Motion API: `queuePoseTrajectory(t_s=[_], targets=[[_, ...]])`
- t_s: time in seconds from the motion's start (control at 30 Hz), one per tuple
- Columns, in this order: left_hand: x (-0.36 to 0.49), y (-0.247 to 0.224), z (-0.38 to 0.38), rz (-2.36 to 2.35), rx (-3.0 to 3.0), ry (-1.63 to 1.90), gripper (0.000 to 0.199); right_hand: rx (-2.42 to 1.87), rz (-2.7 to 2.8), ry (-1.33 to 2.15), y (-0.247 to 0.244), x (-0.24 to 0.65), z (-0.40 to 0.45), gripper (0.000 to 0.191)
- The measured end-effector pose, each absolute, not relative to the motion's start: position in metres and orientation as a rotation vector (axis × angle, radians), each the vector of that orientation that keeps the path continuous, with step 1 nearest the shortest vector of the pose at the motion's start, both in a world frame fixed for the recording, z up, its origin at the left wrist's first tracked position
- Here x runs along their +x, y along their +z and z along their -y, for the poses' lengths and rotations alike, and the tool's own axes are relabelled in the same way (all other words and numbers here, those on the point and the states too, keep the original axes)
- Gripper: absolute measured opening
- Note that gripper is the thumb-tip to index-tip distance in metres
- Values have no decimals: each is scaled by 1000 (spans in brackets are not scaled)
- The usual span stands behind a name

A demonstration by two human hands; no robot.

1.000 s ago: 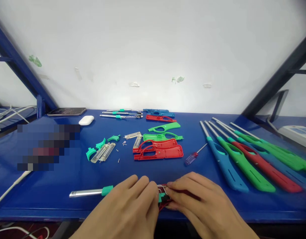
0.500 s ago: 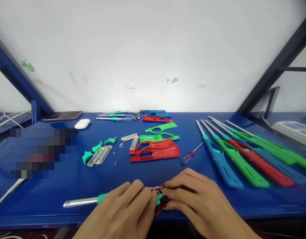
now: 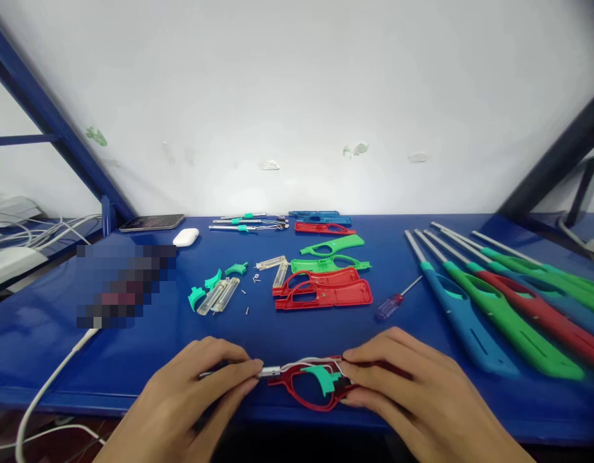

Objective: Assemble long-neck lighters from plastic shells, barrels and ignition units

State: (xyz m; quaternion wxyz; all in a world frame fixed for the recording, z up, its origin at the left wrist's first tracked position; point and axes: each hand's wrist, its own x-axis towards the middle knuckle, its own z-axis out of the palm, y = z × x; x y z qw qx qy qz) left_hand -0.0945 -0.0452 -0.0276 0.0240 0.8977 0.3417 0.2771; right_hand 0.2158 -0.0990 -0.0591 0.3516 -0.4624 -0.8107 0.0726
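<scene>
At the front edge of the blue table, my left hand (image 3: 200,386) pinches a metal tube (image 3: 270,372) between thumb and fingers. My right hand (image 3: 407,386) grips the right end of a red handle shell (image 3: 309,402), whose looped opening faces the camera. A teal trigger (image 3: 323,378) lies across that loop, beside a small black part (image 3: 343,384). White wires (image 3: 309,361) run along the top of the shell. The shell's right end is hidden by my right fingers.
Red shells (image 3: 330,296), green shells (image 3: 335,244) and clear tanks (image 3: 219,296) lie mid-table. A screwdriver (image 3: 388,307) and assembled lighters (image 3: 475,328) are at right. A phone (image 3: 152,222), white case (image 3: 186,237) and cable (image 3: 46,386) are at left.
My left hand has moved left off the shell and trigger to the metal tube, leaving the trigger and loop visible. The view has shifted left.
</scene>
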Motion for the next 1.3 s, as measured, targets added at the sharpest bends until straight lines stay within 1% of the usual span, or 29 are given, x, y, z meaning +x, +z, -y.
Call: queuePoseTrajectory(t_s=[0.2,0.4,0.5,0.83,1.0,1.13,1.23,1.3], targets=[[-91,-27,48,-1024,2751,804,22,-1189,2116,196,-60,218,100,17],[-95,-36,54,-1026,2793,721,26,-1192,2123,197,-61,219,103,16],[-97,-39,55,-1046,2827,737,27,-1191,2121,186,-59,218,102,16],[-94,-37,48,-998,2840,799,28,-1160,2094,75,-45,216,94,19],[-97,-38,47,-1053,2932,733,30,-1147,2093,-21,-45,216,94,18],[-93,-34,48,-1172,2959,798,31,-1064,2040,-152,-45,219,97,14],[-95,-25,38,-1287,2870,949,28,-1025,1999,-182,-41,220,97,8],[-101,-21,25,-1383,2810,1029,27,-1021,2001,-194,-37,218,94,9]])
